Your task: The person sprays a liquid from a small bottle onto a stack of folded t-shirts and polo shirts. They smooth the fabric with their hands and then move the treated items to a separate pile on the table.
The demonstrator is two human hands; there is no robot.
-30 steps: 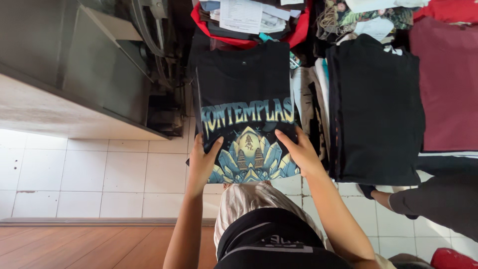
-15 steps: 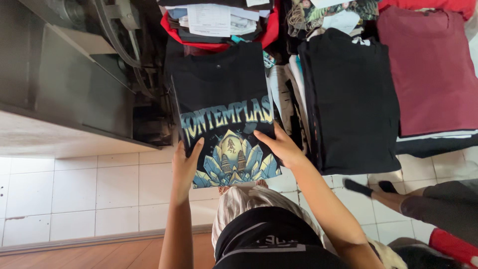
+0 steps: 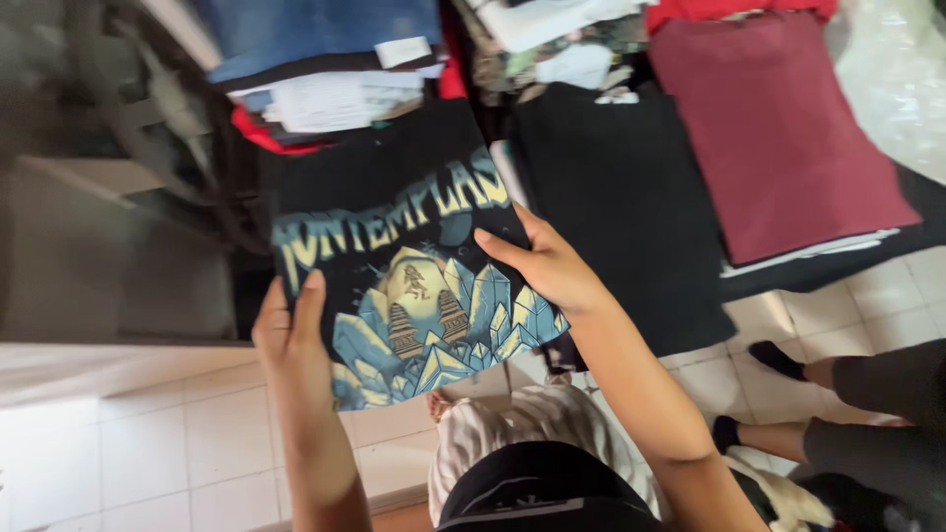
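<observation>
While both hands grip the folded black printed shirt (image 3: 394,266) by its near corners, it lies flat on a low surface just under a messy stack of clothes (image 3: 325,79), with a folded plain black shirt (image 3: 621,217) just to its right and a maroon one (image 3: 778,128) beyond that. The left hand (image 3: 291,335) is closed over the near left edge, thumb on top and fingers apparently curled under the fabric; the right hand (image 3: 542,261) lies mostly open on the print, fingers spread flat, thumb hooked round the right edge. The hold looks shallow: only the near end is pinched, so a lift or pull could let the far half sag and the fold open. The far edge sits against, perhaps under, the stack, and a drag toward the body might snag it and tip the loose white pieces (image 3: 335,99) over. The right edge touches the plain black shirt, so a sideways shove could ruck that fold. Another person's feet in dark socks (image 3: 778,360) stand on the tiled floor (image 3: 118,443) near the right elbow, and a wide swing could bump them.
</observation>
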